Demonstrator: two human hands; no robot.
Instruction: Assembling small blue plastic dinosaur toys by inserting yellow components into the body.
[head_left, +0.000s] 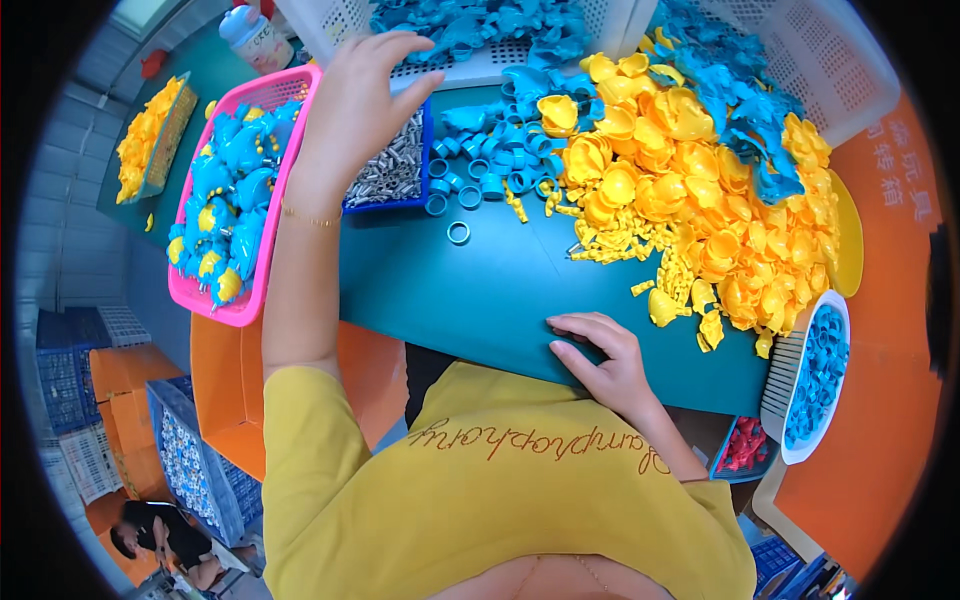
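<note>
Screws (390, 172) are piled in a small blue tray (425, 150) on the bench (450, 290), right under the left hand (355, 100), which is held over them with fingers spread and nothing gripped. The right hand (600, 360) is laid flat and loose on the bench's near edge. A pink basket (262, 95) sits just left; blue rings (480, 175) and yellow shells (680, 190) are heaped to the right.
</note>
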